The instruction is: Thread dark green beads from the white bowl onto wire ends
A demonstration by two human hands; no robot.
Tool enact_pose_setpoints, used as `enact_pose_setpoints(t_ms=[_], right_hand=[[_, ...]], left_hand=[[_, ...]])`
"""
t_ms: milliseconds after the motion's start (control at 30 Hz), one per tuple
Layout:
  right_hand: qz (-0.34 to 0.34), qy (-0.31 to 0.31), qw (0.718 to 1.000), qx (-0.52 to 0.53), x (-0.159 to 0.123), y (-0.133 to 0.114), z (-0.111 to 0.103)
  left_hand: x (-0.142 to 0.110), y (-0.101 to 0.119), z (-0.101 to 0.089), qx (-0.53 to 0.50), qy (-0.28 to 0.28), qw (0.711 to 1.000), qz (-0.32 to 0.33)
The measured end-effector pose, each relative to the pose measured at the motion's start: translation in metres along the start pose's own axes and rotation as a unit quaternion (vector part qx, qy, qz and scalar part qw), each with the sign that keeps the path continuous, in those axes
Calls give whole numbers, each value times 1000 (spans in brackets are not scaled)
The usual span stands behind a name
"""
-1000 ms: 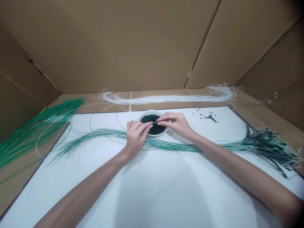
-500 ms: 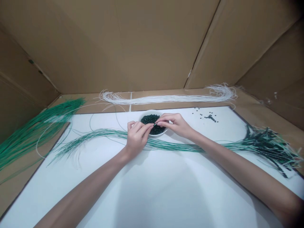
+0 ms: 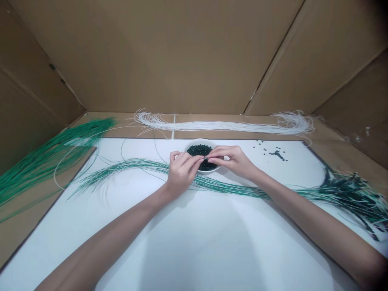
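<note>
Starting with the white worktop (image 3: 188, 238), smooth-looking, so likely to let a fallen bead roll. Find a long green bundle (image 3: 235, 187) of strands running across it, partly covered by the left hand (image 3: 181, 171) and the right forearm (image 3: 298, 206); could drag or tangle it by sinking either arm. Note a white bundle (image 3: 212, 126) along the back, well apart from both, so at little risk. Then reach the bowl (image 3: 198, 141), just beyond the green bundle, holding many dark beads (image 3: 198, 150); could tip it by knocking the rim with a low knuckle. Over it, see the left hand and right hand (image 3: 235, 158) almost tip to tip, each pinched thumb against forefinger. Watch the loose beads (image 3: 278, 154) beyond the right hand, easily swept aside by a careless reach. Last, find one tiny piece (image 3: 205, 158) between both pinches, above the bowl; cannot tell its make-up, mostly hidden by fingertips. Could lose it among lookalikes below by easing either pinch too soon, or bend it by pushing off line.
</note>
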State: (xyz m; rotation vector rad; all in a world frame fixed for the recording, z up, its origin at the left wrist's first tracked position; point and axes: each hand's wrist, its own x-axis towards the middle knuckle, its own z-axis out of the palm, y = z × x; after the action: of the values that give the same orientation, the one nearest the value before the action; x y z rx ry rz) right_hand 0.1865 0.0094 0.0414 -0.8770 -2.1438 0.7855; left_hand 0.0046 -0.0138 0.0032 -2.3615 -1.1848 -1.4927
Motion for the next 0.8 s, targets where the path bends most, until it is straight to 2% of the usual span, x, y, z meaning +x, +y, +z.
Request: enact_pose_setpoints(t_ms=[200, 800], right_hand=[[-5, 36, 999, -15, -1, 0, 6], [-11, 63, 998, -19, -1, 1, 7]], left_hand=[[0, -1, 1, -2, -4, 1000, 0], [0, 0, 1, 6, -4, 1000, 2]])
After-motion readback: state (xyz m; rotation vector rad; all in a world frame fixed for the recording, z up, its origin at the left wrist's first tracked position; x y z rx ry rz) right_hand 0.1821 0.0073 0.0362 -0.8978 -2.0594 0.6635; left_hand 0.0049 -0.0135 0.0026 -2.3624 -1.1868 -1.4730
